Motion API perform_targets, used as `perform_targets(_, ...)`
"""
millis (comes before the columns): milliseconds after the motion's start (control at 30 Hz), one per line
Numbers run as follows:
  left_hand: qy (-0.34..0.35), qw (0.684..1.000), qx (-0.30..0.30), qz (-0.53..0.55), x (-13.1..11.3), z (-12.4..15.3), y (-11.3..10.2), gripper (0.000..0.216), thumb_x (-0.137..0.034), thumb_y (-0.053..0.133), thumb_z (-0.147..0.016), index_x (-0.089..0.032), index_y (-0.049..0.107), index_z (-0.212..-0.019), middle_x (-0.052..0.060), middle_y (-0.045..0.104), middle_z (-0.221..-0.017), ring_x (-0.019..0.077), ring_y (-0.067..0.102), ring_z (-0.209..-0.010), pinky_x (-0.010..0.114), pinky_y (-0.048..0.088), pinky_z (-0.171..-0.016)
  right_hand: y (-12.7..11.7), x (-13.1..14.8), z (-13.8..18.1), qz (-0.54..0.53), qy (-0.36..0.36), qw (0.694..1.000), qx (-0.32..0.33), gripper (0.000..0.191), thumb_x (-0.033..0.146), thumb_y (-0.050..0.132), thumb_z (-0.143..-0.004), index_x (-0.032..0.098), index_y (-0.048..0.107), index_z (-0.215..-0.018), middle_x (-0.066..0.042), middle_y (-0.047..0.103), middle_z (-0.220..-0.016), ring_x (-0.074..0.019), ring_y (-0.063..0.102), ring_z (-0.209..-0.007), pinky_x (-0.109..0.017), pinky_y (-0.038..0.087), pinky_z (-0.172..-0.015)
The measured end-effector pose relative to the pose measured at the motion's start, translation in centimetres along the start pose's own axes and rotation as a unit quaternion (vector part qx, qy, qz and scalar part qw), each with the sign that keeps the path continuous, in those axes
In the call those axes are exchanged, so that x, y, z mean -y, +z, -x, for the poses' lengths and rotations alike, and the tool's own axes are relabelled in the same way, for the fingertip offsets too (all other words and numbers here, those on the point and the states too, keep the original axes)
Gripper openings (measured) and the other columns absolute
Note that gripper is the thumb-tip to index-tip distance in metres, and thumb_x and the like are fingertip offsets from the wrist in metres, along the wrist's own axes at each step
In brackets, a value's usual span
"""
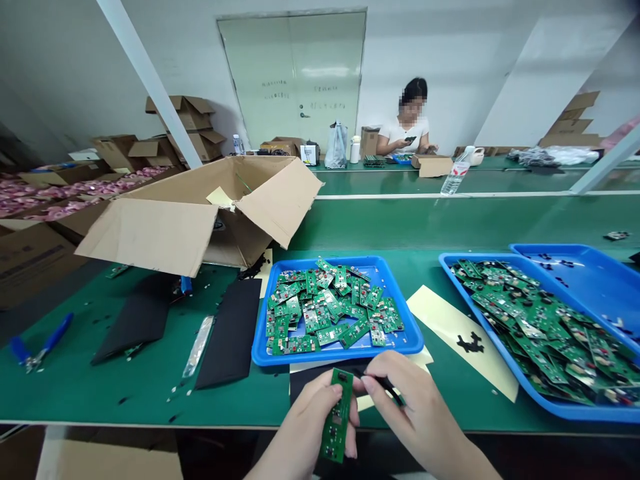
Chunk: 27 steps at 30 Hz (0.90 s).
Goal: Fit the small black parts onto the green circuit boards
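In front of the middle blue tray, my left hand [316, 408] is closed on a green circuit board [336, 420] with small dark parts on it. The board stands nearly upright, its long side running away from me. My right hand [413, 397] is pinched around a thin black tool [393, 392] that resembles tweezers; its tip is near the upper end of the board, too small to make out clearly. Just beyond both hands, the middle blue tray [345, 358] bears a heap of similar green boards.
Two more blue trays [565, 408] overlap at right, the nearer full of boards. Black pieces [470, 343] lie on yellow paper [440, 307]. At left are an open carton [155, 230], black foam sheets [231, 333] and blue-handled pliers [43, 343]. A co-worker [407, 127] sits across.
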<state>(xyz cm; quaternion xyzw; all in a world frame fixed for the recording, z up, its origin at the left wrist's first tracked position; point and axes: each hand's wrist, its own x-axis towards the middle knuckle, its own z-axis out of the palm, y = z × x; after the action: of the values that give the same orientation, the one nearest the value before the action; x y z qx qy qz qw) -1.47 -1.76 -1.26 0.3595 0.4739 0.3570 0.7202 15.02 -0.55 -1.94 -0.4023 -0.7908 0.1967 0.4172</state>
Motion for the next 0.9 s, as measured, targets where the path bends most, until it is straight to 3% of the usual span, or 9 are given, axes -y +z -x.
perform_targets(133, 0.046, 0.998, -0.005, -0.043, 0.1, 0.1, 0.0, 0.027, -0.038, 0.045, -0.086, -0.016, 0.060, -0.081, -0.003, 0.056, -0.054, 0.0095, 0.047, -0.040, 0.022, 0.038, -0.049, -0.8, 0.1, -0.1, 0.060, -0.069, 0.995, 0.044, 0.024, 0.014, 0.039, -0.096, 0.019, 0.055, -0.079, -0.003, 0.060, -0.068, -0.0150, 0.056, -0.059, -0.025, 0.042, -0.052)
perform_targets(267, 0.062, 0.997, -0.005, -0.054, 0.4, 0.1, 0.1, 0.027, -0.036, 0.044, -0.088, -0.015, 0.059, -0.096, -0.005, 0.053, -0.057, 0.0097, 0.048, -0.043, 0.022, 0.039, -0.051, -0.7, 0.2, -0.3, 0.115, -0.101, 0.987, 0.047, 0.029, 0.015, 0.036, -0.097, 0.017, 0.057, -0.078, -0.003, 0.057, -0.064, -0.0147, 0.053, -0.055, -0.025, 0.038, -0.048)
perform_targets(533, 0.060, 0.998, 0.011, -0.025, 0.7, -0.1, 0.4, 0.028, -0.036, 0.046, -0.087, -0.018, 0.053, -0.067, -0.005, 0.050, -0.054, 0.0073, 0.044, -0.040, 0.019, 0.038, -0.042, -0.1, 0.2, -0.4, 0.161, -0.122, 0.979, 0.026, 0.033, 0.015, 0.035, -0.097, 0.016, 0.058, -0.073, -0.001, 0.053, -0.058, -0.0135, 0.048, -0.050, -0.026, 0.033, -0.044)
perform_targets(900, 0.046, 0.999, -0.010, -0.015, 1.0, -0.2, 0.6, 0.043, -0.056, 0.052, -0.083, -0.019, 0.052, -0.062, -0.006, 0.048, -0.047, 0.0074, 0.042, -0.036, 0.018, 0.037, -0.036, 0.2, 0.1, -0.2, 0.176, -0.128, 0.976, 0.024, 0.033, 0.014, 0.035, -0.096, 0.018, 0.055, -0.071, -0.001, 0.052, -0.058, -0.0139, 0.048, -0.049, -0.026, 0.031, -0.044)
